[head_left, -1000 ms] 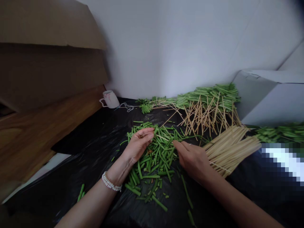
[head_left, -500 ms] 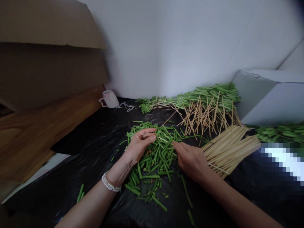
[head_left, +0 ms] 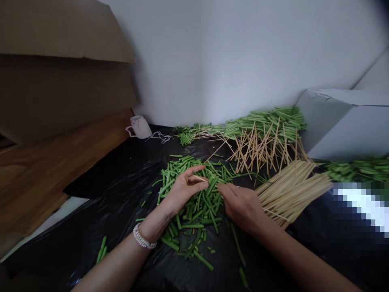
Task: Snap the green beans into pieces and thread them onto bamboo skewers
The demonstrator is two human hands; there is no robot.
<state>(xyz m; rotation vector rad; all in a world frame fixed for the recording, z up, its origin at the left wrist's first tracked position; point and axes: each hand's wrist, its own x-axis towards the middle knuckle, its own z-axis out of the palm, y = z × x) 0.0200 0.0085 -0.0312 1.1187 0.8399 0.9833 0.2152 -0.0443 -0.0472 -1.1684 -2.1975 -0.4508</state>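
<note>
Over a heap of cut green bean pieces [head_left: 200, 211], my two hands come close together. My right hand [head_left: 243, 205] is closed in a pinch on a thin wooden skewer [head_left: 199, 178], which points left. Short green bean pieces [head_left: 213, 181] sit along the skewer between the hands; whether all are threaded on it, I cannot tell. My left hand [head_left: 182, 190], with a white beaded bracelet at its wrist, curls its thumb and fingers around the skewer's left end. Its lower fingers are partly hidden.
Loose skewers [head_left: 294, 190] lie in a bundle at right. Behind them are filled skewers of green beans [head_left: 267, 121] against the wall. A mug [head_left: 140, 127] with string stands at back left. Cardboard [head_left: 67, 89], a white box [head_left: 340, 121] and black plastic sheeting [head_left: 121, 198] surround the heap.
My left hand has shifted right and slightly down, closer to my right hand. The skewer's end now shows between the left thumb and fingers, with green pieces bunched beside the thumb.
</note>
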